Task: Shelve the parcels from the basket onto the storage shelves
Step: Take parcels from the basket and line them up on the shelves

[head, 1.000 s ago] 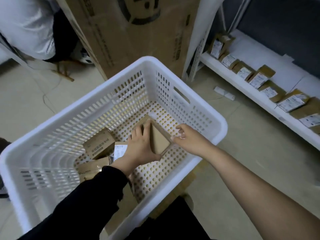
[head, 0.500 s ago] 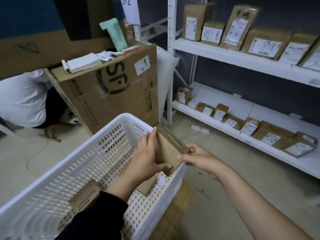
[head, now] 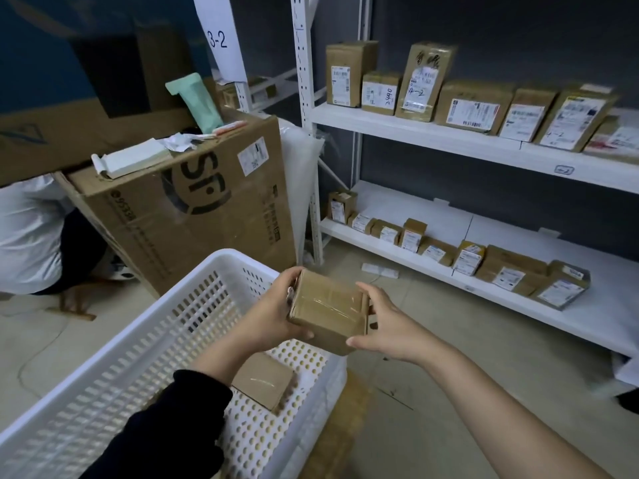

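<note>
Parcel depot, labelled parcels (head: 466, 110), white shelves (head: 432, 134)

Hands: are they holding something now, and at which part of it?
Yes. Both hands hold one small cardboard parcel above the basket: the left hand grips its left end, the right hand its right end.

White storage shelves (head: 432, 133) stand right of the big SF carton (head: 193, 209). The upper shelf carries a row of labelled brown parcels (head: 470, 107); the lower shelf (head: 518, 229) holds smaller parcels (head: 466, 259) along its front edge. On the floor (head: 466, 368) rest the carton and the white basket (head: 166, 340).
</note>
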